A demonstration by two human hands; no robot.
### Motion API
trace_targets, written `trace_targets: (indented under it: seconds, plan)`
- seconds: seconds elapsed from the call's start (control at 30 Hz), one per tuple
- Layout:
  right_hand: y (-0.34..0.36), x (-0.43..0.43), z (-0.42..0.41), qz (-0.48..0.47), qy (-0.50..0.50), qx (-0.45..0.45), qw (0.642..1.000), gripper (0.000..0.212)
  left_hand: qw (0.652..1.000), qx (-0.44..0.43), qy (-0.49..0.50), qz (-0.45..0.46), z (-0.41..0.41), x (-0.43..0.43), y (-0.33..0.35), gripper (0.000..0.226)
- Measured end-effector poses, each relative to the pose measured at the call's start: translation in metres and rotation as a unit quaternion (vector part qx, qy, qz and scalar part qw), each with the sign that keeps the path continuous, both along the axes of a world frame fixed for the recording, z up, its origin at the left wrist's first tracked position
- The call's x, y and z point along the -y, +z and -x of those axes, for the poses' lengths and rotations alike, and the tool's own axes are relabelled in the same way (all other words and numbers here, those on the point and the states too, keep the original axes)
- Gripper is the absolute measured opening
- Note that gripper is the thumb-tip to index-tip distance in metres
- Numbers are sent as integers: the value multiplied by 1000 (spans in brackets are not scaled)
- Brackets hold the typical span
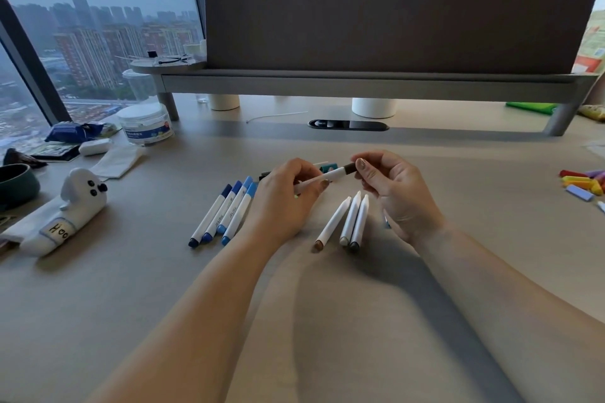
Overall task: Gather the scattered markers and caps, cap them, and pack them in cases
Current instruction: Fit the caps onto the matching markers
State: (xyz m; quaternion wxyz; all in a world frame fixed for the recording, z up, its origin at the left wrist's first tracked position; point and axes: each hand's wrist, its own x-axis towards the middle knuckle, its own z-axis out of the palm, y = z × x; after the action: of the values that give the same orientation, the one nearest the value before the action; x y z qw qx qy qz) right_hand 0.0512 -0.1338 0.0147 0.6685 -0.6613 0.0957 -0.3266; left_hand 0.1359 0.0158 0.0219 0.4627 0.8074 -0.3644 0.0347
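A pale surface is stretching away beside a tall city window. Nearest the front edge, three white markers are lying side by side, their far ends tapering bare, so they are probably waiting for caps. Left of them, four blue markers are lying together with caps on.

Just beyond, over the middle of the surface, the left hand is closing its grip round the barrel of a white marker. The right hand is pinching the brown cap on the marker's far end between thumb and fingers. Whether the cap is fully seated I cannot tell. Behind the hands, a small teal piece, perhaps a loose cap, is peeking out.

Towards the left edge, a white plush case is lying on its side. At the back, a clear jar and a grey panel are standing.

Gathering is looking mostly done and capping roughly halfway. Packing is seemingly not yet begun.
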Motion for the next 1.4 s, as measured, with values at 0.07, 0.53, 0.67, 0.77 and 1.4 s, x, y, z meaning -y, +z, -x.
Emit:
trace_targets:
  seconds: [0.07, 0.53, 0.67, 0.77, 1.4]
  plan:
    - [1, -2, -1, 8, -5, 3, 1000, 16, 1000, 12, 0, -5, 3, 1, 1, 6]
    - [5, -19, -8, 68, -66, 14, 995, 14, 1000, 1, 1, -16, 5, -3, 1, 11]
    - [-1, -21, -14, 103, -104, 0, 989, 15, 990, -27, 131, 52, -21, -37, 1, 5]
    - [-4, -20, -17, 131, -118, -14, 984, 11, 965, -82, 240, 61, -45, -76, -3, 12]
    - [-12, -31, -24, 224, -102, -25, 969, 14, 936, -69, 314, -142, -64, -103, -18, 16]
